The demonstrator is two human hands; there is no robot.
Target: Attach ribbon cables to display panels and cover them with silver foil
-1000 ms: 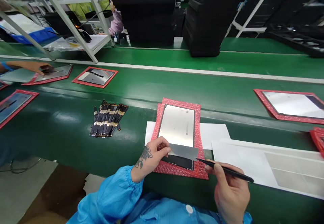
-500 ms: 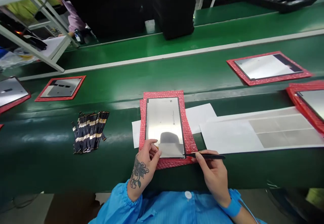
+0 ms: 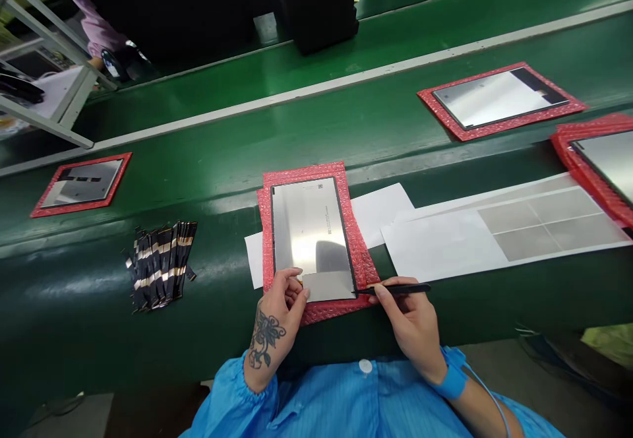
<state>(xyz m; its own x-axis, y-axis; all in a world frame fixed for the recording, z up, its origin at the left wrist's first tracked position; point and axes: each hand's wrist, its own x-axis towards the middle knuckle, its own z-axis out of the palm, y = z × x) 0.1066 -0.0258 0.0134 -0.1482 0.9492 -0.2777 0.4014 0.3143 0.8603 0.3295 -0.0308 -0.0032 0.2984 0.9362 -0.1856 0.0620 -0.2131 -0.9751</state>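
An LCD panel (image 3: 309, 227), silvery with a thin black frame, lies on red bubble wrap (image 3: 363, 256) in front of me. A matte grey strip (image 3: 329, 286) crosses its lower end. At the strip's left end is my left hand (image 3: 279, 309), fingers curled and thumb close to the index finger; a small orange-gold bit shows beside the fingertips, and what they pinch is hidden. My right hand (image 3: 410, 322) grips black tweezers (image 3: 403, 288) held almost level, their tip at the panel's lower right corner.
A pile of black-and-gold flex cables (image 3: 163, 263) lies to the left. White sheets (image 3: 435, 250) spread to the right. More panels on red wrap stand at the far left (image 3: 84, 184), far right (image 3: 499, 98) and right edge (image 3: 608, 157). A person's pink sleeve (image 3: 93, 19) shows beyond the shelf.
The camera view has tilted and shifted, so the scene sits higher and turned slightly. Both hands keep nearly the same place on the panel, the tweezer tip still at its lower right corner.
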